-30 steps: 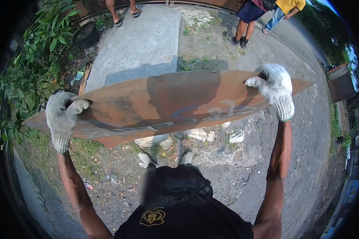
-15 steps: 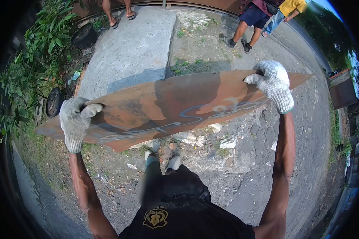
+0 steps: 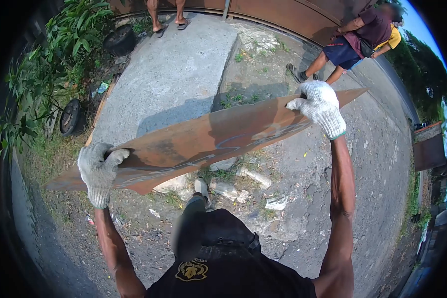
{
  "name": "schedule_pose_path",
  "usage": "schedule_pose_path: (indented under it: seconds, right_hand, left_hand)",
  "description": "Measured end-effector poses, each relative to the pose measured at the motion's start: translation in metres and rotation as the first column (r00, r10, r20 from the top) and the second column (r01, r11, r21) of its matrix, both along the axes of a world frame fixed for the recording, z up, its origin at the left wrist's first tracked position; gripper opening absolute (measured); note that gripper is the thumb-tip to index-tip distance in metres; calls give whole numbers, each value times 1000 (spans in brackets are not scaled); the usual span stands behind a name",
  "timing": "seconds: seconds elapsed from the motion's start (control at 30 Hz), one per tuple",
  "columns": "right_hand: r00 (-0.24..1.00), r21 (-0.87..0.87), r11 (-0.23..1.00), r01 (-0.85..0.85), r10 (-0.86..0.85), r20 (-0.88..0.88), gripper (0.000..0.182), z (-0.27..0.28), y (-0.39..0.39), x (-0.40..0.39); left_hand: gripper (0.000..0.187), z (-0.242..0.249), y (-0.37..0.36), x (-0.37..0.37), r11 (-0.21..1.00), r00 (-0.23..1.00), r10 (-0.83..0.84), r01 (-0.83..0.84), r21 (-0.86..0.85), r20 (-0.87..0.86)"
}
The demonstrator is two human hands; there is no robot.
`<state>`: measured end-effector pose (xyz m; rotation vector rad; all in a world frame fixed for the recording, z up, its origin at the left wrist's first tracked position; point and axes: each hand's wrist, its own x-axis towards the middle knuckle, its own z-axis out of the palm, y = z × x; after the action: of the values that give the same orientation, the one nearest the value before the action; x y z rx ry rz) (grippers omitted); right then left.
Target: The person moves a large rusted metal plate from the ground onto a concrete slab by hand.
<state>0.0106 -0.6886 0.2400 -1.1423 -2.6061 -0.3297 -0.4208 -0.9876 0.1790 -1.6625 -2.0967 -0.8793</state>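
Note:
A large rusty brown metal sheet (image 3: 193, 141) with pale painted lettering hangs in front of me, held in both hands. My left hand (image 3: 98, 169), in a white knitted glove, grips its upper edge near the left end, thumb on the face toward me. Near the right end, my right hand (image 3: 319, 105) clasps the same edge, in a matching glove with a green cuff rim. The sheet tilts, its right end higher in view than the left. The fingers behind it are hidden.
Beyond the sheet lies a raised concrete slab (image 3: 184, 64). Broken stones (image 3: 223, 188) lie near my feet. Plants (image 3: 79, 30), a black pot (image 3: 120, 40) and a tire (image 3: 70, 117) are on the left. People stand at the slab's far end and upper right, before a brown metal gate (image 3: 283, 17).
The sheet has tilted more, its left end lower and its right end shifted left, with both hands still gripping it. The view has shifted, showing more of the gate and the people.

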Motion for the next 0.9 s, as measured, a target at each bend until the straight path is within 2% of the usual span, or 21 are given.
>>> schedule_pose_path:
  seconds: [0.17,0.3,0.4,0.57,0.6,0.63,0.73,0.77,0.9]
  right_hand:
    - [998,14,998,-59,59,2,45,0,64,-20]
    - [993,-81,990,-112,114,21,40,17,96,-31]
    - [991,-139,982,-129,131,7,39,26,122,-31]
    - [971,-108,968,-228,233,44,39,28,190,-7]
    - [966,-125,960,-251,257,39,39,26,203,4]
    - [975,-214,956,-202,216,43,37,31,214,11]
    - [964,-227,940,-254,265,21,35,43,247,27]
    - [952,-225,927,-300,304,-17,35,50,249,33]
    - [940,-176,928,-328,339,40,37,65,275,36]
  left_hand:
    - [41,10,40,3,998,998,55,-55,-3,25]
    - [39,20,61,7,997,997,81,-81,8,9]
    - [42,26,69,21,986,988,154,-152,-64,23]
    - [38,43,100,77,962,965,264,-264,-70,-10]
    - [36,46,105,92,960,963,267,-268,-82,-30]
    - [34,52,110,108,946,951,311,-308,-105,9]
    - [33,68,127,146,921,932,360,-361,-148,-33]
    - [32,71,127,159,921,932,362,-362,-146,-27]
    - [33,71,136,193,907,908,417,-411,-98,49]
